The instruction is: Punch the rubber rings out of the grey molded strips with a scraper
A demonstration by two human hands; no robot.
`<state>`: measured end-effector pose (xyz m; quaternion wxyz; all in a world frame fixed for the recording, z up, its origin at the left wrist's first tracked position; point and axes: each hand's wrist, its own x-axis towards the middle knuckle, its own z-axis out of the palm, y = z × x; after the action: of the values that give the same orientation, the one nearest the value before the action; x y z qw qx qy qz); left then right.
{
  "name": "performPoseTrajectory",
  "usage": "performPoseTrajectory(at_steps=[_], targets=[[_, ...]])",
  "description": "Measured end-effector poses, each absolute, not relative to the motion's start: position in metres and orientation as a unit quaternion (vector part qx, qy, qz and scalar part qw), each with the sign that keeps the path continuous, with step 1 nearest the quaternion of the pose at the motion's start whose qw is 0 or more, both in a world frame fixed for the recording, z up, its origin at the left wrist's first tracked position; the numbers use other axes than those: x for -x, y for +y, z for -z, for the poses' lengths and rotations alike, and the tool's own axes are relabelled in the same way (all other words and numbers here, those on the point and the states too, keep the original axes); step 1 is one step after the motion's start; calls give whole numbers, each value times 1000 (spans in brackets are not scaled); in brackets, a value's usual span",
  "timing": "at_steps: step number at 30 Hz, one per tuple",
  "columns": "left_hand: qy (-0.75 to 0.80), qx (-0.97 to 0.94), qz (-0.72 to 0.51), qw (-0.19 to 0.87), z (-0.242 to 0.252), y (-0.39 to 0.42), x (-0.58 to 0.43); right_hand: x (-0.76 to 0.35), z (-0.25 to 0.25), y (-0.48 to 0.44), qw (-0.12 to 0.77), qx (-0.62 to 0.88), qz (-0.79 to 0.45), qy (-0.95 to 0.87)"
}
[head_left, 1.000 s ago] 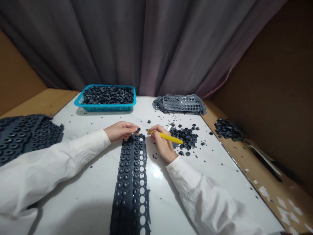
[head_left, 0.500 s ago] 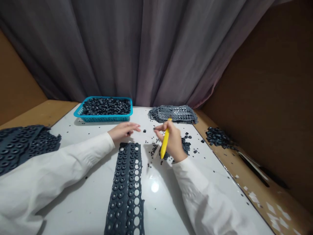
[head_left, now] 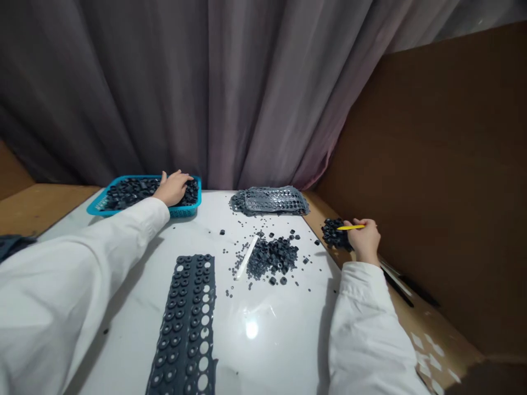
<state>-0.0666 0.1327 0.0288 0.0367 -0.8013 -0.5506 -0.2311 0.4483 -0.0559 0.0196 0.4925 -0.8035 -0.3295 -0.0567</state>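
Note:
Over the right end of a turquoise basket (head_left: 93,207) of small black rubber pieces (head_left: 135,189) is my left hand (head_left: 172,188); its fingers are apart, with the tips by the pieces. My right hand (head_left: 364,240) is closed around a slim yellow pen-like tool (head_left: 351,227), held roughly level. The hand is beside a pile of black pieces (head_left: 332,233) on the brown surface, and its fingertips are partly hidden. A dark rubber sheet (head_left: 190,312) with raised rings lies in front of me, a column of round holes along its right side.
Small black rings and pieces (head_left: 275,255) lie heaped mid-table beside a white strip (head_left: 247,258). Perforated grey sheets (head_left: 272,201) are stacked at the back. Long dark tools (head_left: 397,285) and white scraps (head_left: 428,348) lie to the right. Another dark sheet (head_left: 14,244) shows at left.
My left hand has moved from above the sheet to the basket. My right hand has gone right, with the yellow tool, to the side pile. The view has shifted rightward.

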Motion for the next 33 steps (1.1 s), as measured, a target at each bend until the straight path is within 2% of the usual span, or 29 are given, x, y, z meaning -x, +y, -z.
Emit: performPoseTrajectory(at_steps=[4, 6, 9, 12, 14, 16, 19, 25, 33], targets=[[-587, 782, 187, 99, -34, 124, 65, -444, -34, -52, 527, 785, 123, -301], [-565, 788, 212, 122, -40, 109, 61, -421, -47, -46, 580, 740, 87, -329], [-431, 874, 206, 89, -44, 68, 47, -345, -53, -38, 627, 637, -173, -413], [-249, 962, 78, -82, -37, 22, 31, -244, -30, -43, 540, 552, -347, -533], [-239, 961, 44, -131, -27, 1, 25, -190, -4, -52, 479, 515, -423, -572], [-264, 953, 34, -141, -18, -10, 23, -158, 20, -61, 472, 507, -463, -554], [-278, 949, 29, -143, -10, -11, 23, -147, 37, -68, 474, 500, -487, -536], [-293, 948, 3, -126, -14, -10, 15, -153, 33, -69, 461, 493, -477, -563], [-255, 965, -64, -20, -15, -16, 6, -149, 32, -70, 439, 493, -429, -617]])
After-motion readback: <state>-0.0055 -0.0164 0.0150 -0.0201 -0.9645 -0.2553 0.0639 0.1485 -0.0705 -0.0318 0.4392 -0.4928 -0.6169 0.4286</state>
